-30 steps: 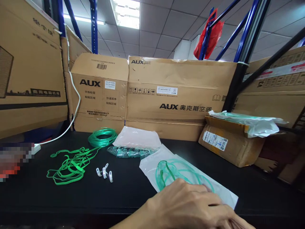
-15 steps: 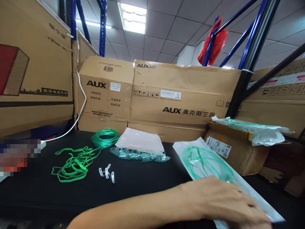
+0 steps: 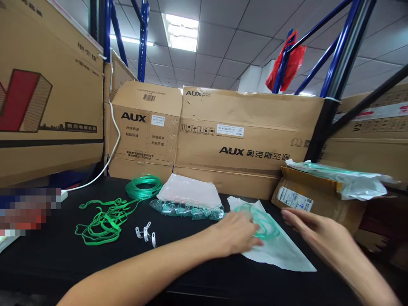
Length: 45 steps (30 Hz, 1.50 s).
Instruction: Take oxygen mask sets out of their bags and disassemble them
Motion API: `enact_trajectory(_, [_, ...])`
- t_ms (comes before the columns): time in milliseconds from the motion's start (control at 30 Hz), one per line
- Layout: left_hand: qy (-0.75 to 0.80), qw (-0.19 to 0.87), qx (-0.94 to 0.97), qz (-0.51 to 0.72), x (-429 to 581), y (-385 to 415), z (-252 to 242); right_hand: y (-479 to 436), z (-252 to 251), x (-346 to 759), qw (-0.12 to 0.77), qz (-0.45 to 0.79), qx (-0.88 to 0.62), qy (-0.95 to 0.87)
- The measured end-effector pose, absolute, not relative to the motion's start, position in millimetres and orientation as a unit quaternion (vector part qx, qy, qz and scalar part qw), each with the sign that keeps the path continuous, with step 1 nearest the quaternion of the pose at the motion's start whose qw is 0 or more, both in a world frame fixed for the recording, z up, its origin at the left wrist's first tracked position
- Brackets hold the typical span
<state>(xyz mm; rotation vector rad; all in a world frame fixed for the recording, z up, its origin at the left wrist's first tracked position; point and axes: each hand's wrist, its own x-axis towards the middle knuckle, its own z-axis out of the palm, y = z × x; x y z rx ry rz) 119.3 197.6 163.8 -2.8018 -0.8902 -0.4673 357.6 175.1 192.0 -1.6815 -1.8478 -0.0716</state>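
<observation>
A clear plastic bag (image 3: 280, 250) with green tubing inside lies on the black table (image 3: 178, 267), right of centre. My left hand (image 3: 236, 234) rests flat on the bag's left part, fingers stretched over the green tubing (image 3: 266, 225). My right hand (image 3: 314, 233) hovers at the bag's right side with fingers extended, holding nothing. Behind the left hand lie a row of clear green mask parts (image 3: 188, 209) and a stack of empty plastic bags (image 3: 191, 191).
Green elastic straps (image 3: 102, 221), a coil of green tubing (image 3: 143, 187) and small white clips (image 3: 145, 233) lie to the left. AUX cardboard boxes (image 3: 236, 144) wall the back. A small carton (image 3: 315, 195) topped with bagged items stands at right. A white cable (image 3: 111, 148) hangs left.
The bag with tubing has been turned and shifted back toward the centre. My left hand moved up onto its left part, and my right hand came into view at its right side.
</observation>
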Motion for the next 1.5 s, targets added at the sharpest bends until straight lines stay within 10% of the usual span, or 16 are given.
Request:
enact_trajectory(367, [-0.433, 0.097, -0.89, -0.103, 68.5, 238.0, 161.5, 240.9, 140.3, 360.8, 0.176, 0.062, -0.599, -0.779])
enact_trajectory(800, [-0.412, -0.046, -0.846, -0.337, 43.7, 200.3, 218.9, 251.9, 155.6, 343.0, 0.103, 0.059, -0.529, -0.84])
enact_trajectory(1500, [-0.444, -0.201, -0.844, -0.224, -6.7, 139.8, 153.7, 281.3, 177.5, 281.3, 0.069, 0.006, -0.45, -0.89])
